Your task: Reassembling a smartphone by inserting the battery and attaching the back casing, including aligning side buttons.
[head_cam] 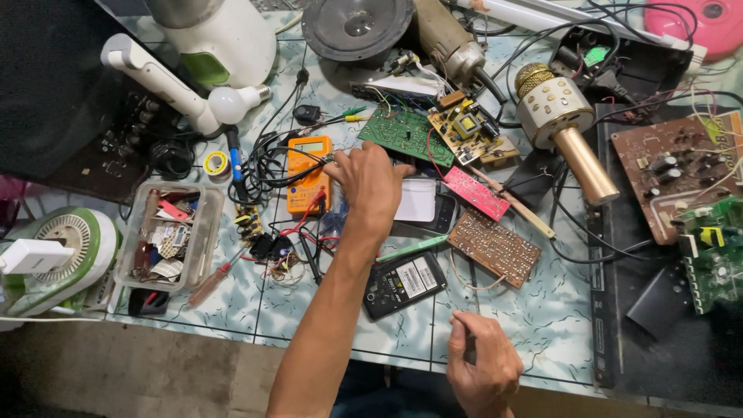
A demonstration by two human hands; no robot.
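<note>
So the left hand [370,184] is reaching out over the tabletop [534,317], fingers curled down right beside the orange multimeter [308,173], pinching what looks like a thin probe lead; can't tell for sure. The multimeter is lying flat, long axis running away from the person, screen end pointing to the far edge. The right hand [484,364] is resting well nearer than the multimeter, loosely clenched around something small and dark.
</note>
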